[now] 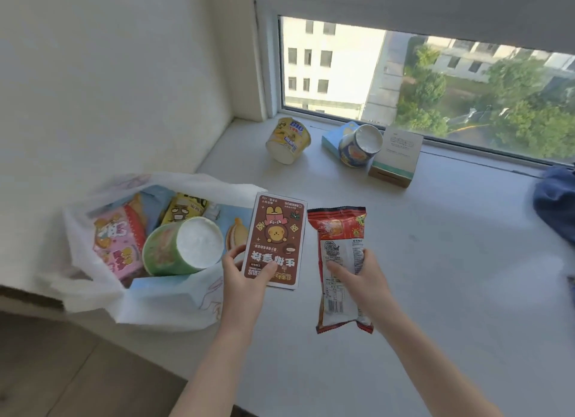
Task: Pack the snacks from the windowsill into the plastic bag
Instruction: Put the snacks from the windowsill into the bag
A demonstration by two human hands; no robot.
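My left hand (pixel 245 273) grips the near end of a brown snack box (pixel 275 233) with a cartoon bear, held just right of the white plastic bag (pixel 93 292). My right hand (pixel 361 276) grips a red snack packet (pixel 339 230) by its middle, above the windowsill (pixel 435 261). The bag lies open at the sill's left end and holds a green cup (pixel 180 245), a pink packet (pixel 115 242) and a yellow packet (pixel 183 209). By the window lie a yellow noodle cup (pixel 287 139), a blue cup (pixel 357 147) on a light blue packet (pixel 334 138), and a beige box (pixel 396 156).
A white wall closes off the left side behind the bag. The window pane runs along the back of the sill. A dark blue cloth (pixel 557 202) lies at the right edge. The sill's near edge drops to a wooden floor (pixel 62 370) at lower left.
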